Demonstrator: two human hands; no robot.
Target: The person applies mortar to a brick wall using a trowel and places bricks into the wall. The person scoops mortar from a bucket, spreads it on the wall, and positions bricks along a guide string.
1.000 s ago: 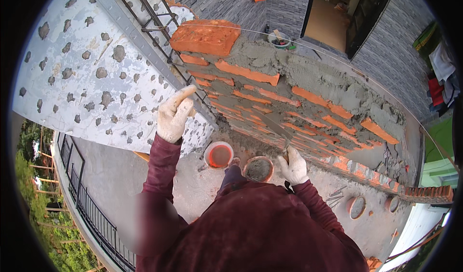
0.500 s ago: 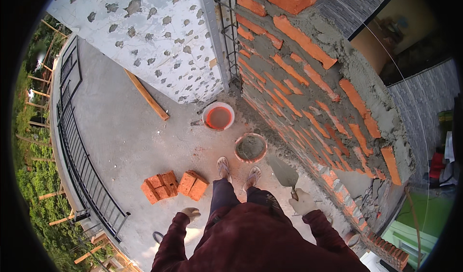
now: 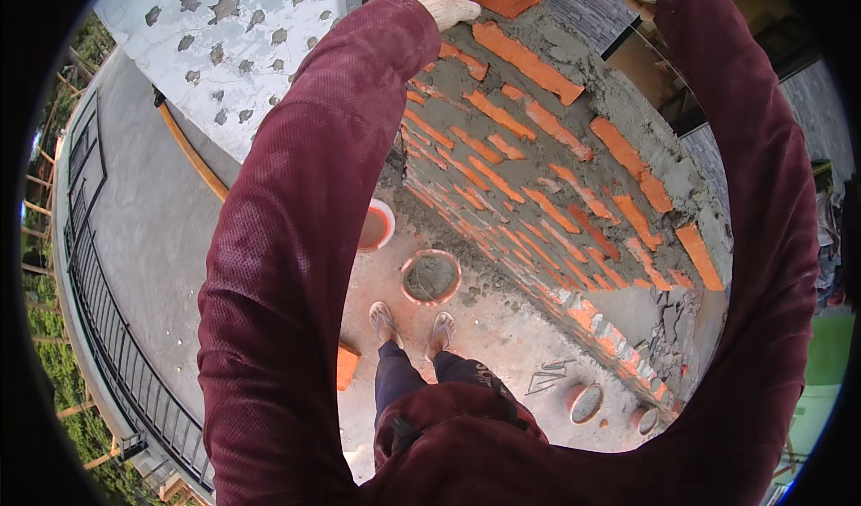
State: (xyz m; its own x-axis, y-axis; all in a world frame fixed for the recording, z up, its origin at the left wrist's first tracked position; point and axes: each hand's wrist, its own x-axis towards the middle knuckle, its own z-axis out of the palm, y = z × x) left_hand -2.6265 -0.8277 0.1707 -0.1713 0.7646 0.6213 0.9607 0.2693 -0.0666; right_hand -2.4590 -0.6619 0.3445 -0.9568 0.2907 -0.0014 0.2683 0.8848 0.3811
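Nothing here counts as a package, label, sign or screen, at least not that I can make out in this head view. It's all bare stuff with no printed surface showing on any of it. The far edges are bent and blurry though, so if some tiny wrapper or sticker sits out there, it's too small to tell.

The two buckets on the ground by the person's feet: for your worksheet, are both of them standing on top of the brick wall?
No. Both buckets stand on the concrete ground at the foot of the brick wall, just ahead of the person's feet.
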